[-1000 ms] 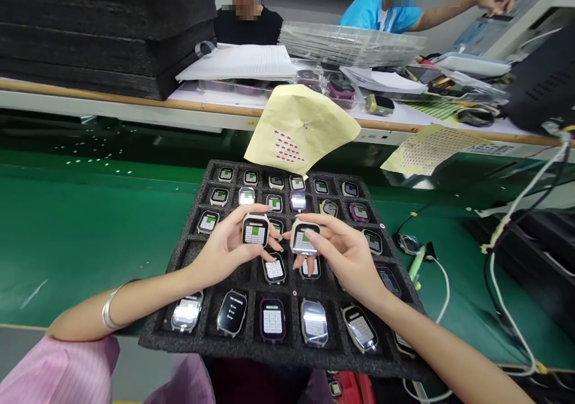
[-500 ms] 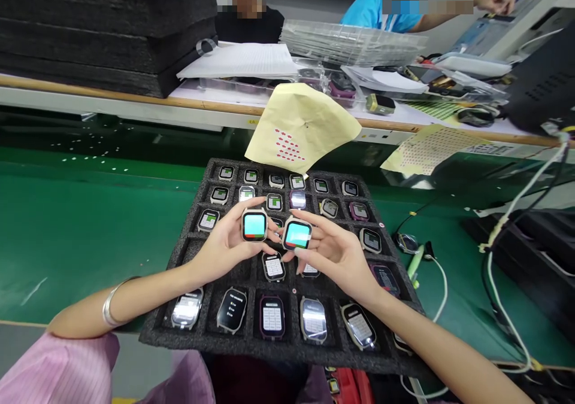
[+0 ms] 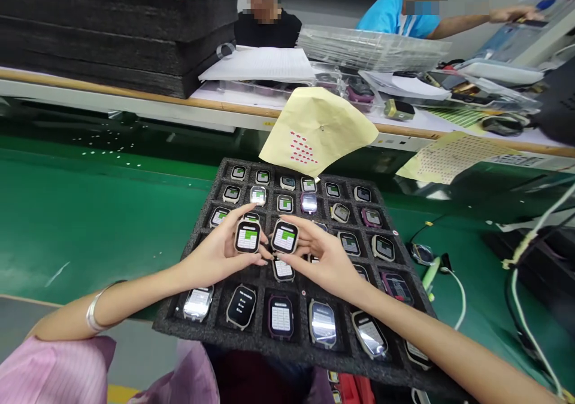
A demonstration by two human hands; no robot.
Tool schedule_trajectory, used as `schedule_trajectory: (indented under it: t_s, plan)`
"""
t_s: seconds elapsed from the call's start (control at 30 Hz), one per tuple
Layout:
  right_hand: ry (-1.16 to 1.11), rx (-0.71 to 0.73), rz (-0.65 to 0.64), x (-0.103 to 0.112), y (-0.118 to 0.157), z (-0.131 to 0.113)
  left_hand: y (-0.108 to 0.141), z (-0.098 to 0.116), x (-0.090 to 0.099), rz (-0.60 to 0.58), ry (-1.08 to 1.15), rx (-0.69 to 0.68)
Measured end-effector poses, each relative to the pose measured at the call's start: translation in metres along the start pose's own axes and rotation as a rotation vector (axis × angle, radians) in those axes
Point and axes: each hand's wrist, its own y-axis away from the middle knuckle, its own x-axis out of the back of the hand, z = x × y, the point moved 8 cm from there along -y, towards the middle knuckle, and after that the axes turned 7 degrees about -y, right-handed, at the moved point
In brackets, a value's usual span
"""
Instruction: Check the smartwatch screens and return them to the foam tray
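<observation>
My left hand is closed around a square smartwatch case, its screen lit with a white grid and a green patch. Close beside it, my right hand grips a second smartwatch case with a similar lit screen. Neither has a strap. Both are held just above a black foam tray, whose square pockets hold several more watch cases, some pale, some purple-framed. Among them are a purple-framed watch and a dark-screened watch in the front row. My hands cover some middle pockets.
A yellow sheet with pink stickers hangs from the shelf edge over the tray's far side. Black foam blocks are stacked at left on the shelf. Cables run along the right. Two people sit behind the shelf.
Both held watch screens have switched from plain cyan with a red-green strip to a white grid with green. My right hand has tilted its watch more upright. The whole view has shifted slightly.
</observation>
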Motion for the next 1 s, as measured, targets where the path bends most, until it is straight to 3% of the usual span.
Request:
schedule_trajectory:
  t_s: [0.13, 0.27, 0.37, 0.43, 0.57, 0.73, 0.83, 1.0]
  plan:
    - [0.438, 0.201, -0.144, -0.037, -0.017, -0.006, 0.024, 0.007, 0.035, 0.080, -0.567, -0.061]
    - [0.622, 0.313, -0.269, -0.072, -0.030, -0.003, 0.035, 0.014, 0.057, 0.077, -1.119, -0.171]
    - [0.738, 0.303, -0.306, -0.076, -0.032, -0.002, 0.034, 0.004, 0.064, -0.027, -1.284, -0.106]
    - [0.781, 0.279, -0.312, -0.065, -0.027, -0.004, 0.034, 0.003, 0.063, -0.071, -1.338, -0.090]
    - [0.782, 0.201, -0.293, -0.018, -0.005, -0.013, 0.028, 0.013, 0.044, -0.124, -1.387, -0.169]
    - [0.958, 0.059, -0.303, 0.031, 0.031, -0.009, 0.008, 0.019, -0.010, -0.281, -1.508, -0.375]
    - [1.057, 0.039, -0.317, 0.035, 0.045, -0.003, -0.001, 0.010, -0.035, -0.331, -1.683, -0.407]
    - [1.123, 0.071, -0.270, 0.029, 0.047, 0.003, 0.003, 0.002, -0.049, -0.385, -1.729, -0.391]
